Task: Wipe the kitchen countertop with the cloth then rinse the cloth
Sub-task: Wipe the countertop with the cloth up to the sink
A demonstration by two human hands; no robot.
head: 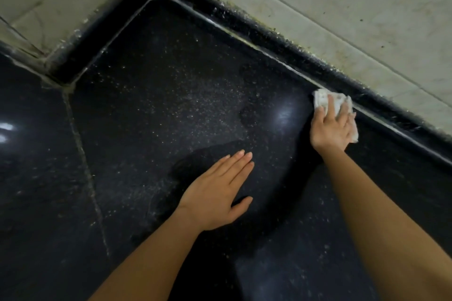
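- While the right hand (330, 129) lay at two o'clock, its straight fingers pressed the white cloth (321, 98) against the dark counter (146, 117), beside the raised back edge (281, 49).
- Left hand (217, 193), at six o'clock, was flat, palm down, fingers together.

right hand (331, 129) presses cloth (340, 102) | left hand (217, 193) flat on countertop (151, 115)

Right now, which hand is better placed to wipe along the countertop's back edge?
Right. The right hand presses the white cloth onto the countertop beside the back ledge; the left hand is flat, holding nothing.
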